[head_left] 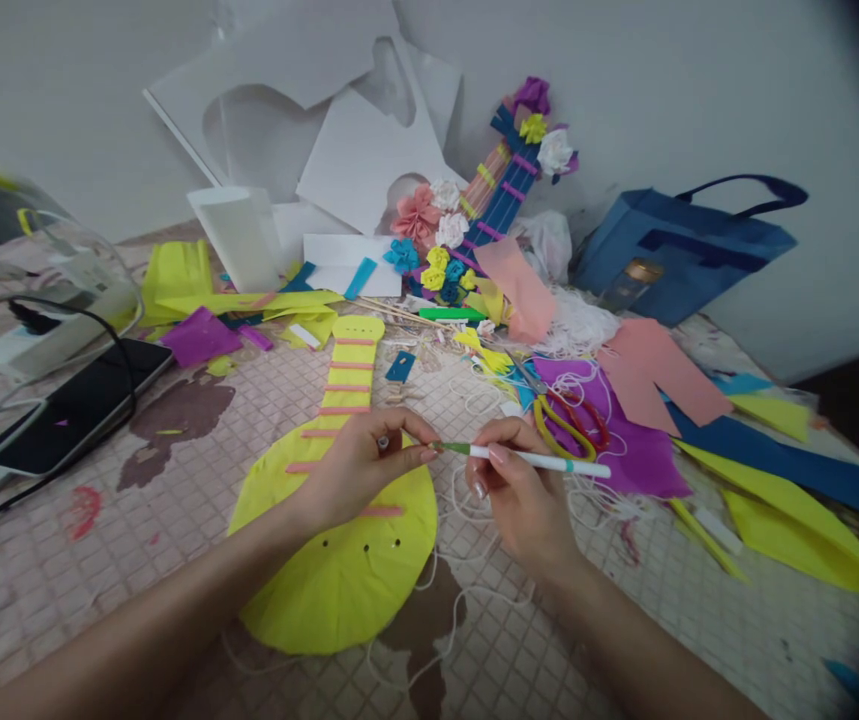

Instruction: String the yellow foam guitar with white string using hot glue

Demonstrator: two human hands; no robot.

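My right hand (523, 490) is closed around a white pen (556, 463) with a green tapered tip and a teal band. The pen lies nearly level and points left. At its tip, the thumb and fingers of my left hand (369, 455) are pinched together; what they hold is too small to make out. Under my left hand lies a yellow paper-covered guitar shape (324, 590), with pink strips across its neck and body and several dark holes near the bottom. White string (466, 595) trails loosely beside it and below my right hand.
Yellow-handled scissors (565, 428) lie on purple paper (643, 455) to the right. Behind stand a decorated blue guitar shape (504, 205), a white cup (238, 240) and cut white board (354, 150). A phone (76, 405), cables and power strip (54, 325) are left; a blue bag (688, 255) stands right.
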